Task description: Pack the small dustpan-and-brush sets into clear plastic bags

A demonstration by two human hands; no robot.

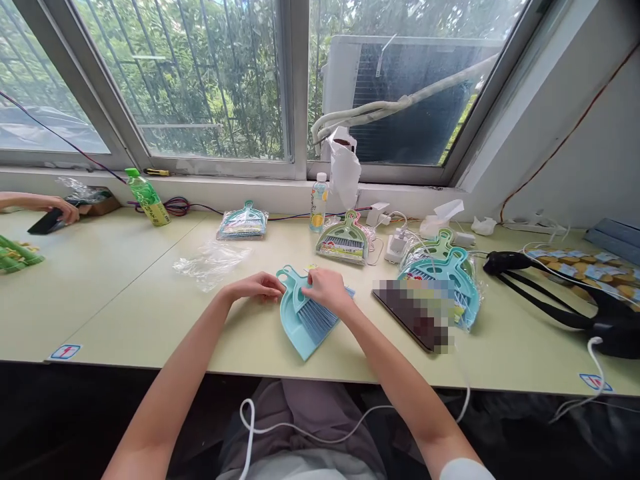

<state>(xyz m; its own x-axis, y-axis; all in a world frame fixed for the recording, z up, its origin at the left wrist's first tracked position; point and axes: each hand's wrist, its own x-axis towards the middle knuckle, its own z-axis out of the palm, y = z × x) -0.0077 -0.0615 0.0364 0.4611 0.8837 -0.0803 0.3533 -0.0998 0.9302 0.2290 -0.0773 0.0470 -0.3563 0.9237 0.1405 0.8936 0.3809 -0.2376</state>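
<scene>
A light-blue dustpan (294, 331) lies on the table in front of me, its handle pointing away. On it rests a small matching brush (316, 321) with grey-blue bristles. My right hand (326, 288) is closed around the brush's handle from above. My left hand (257, 287) has its fingers curled at the left edge of the dustpan's handle; the fingertips are partly hidden. To the left lies a crumpled clear plastic bag (210, 263).
Wrapped dustpan sets (243, 222) stand at the back and right. A phone (410, 317) lies right of my hands, with a black strap (555, 300) beyond. Bottles (319, 203) and cables line the window side. Another person's hand (67, 210) holds a dark object at far left.
</scene>
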